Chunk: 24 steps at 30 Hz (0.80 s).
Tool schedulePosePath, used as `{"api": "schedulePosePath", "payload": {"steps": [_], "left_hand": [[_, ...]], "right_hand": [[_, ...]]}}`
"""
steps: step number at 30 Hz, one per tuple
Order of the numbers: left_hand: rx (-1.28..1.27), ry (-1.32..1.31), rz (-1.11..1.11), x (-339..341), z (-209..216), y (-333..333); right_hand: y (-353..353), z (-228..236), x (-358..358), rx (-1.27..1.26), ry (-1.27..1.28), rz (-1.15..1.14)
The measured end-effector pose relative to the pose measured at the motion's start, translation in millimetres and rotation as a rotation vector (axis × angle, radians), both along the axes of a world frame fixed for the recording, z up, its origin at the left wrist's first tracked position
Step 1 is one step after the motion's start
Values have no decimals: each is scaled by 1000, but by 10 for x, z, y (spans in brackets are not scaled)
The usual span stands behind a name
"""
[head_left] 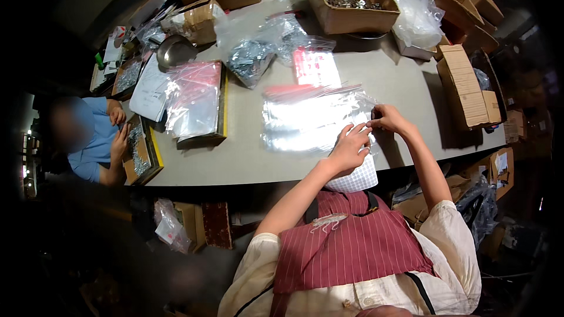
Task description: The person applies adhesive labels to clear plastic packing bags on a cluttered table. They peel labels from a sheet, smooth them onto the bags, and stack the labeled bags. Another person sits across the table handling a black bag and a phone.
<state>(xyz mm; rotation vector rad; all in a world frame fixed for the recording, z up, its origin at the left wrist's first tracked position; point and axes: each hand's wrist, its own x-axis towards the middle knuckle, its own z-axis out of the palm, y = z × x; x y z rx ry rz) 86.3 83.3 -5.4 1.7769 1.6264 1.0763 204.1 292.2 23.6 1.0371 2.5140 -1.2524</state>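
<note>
A stack of clear zip-seal plastic bags point(294, 120) with red strips along the top lies on the table before me. My left hand point(351, 148) rests on its right part, palm down, fingers stretched out and somewhat apart. Under that hand, a white sheet with rows of small round dots point(356, 179) sticks out over the table's near edge. Beside the bags' right edge, my right hand point(388, 119) has thumb and fingers pinched together close to my left fingertips. Whatever is between them is too small or hidden to make out.
A coworker's hands point(119, 126) are over a shallow box of small metal parts point(138, 151) at the left. Another bag stack point(197, 103) sits nearer. Bagged hardware point(249, 58), an open carton of metal pieces point(351, 20) and a tall carton point(467, 85) line the far and right sides.
</note>
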Motion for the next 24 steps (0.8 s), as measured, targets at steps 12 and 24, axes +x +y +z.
{"api": "schedulePosePath", "payload": {"steps": [12,24], "left_hand": [[-146,53,54,624,-306,647],[142,232,364,885,-256,647]], "right_hand": [[394,45,-27,-45,303,108],[261,-230,-375,688,79,560]]}}
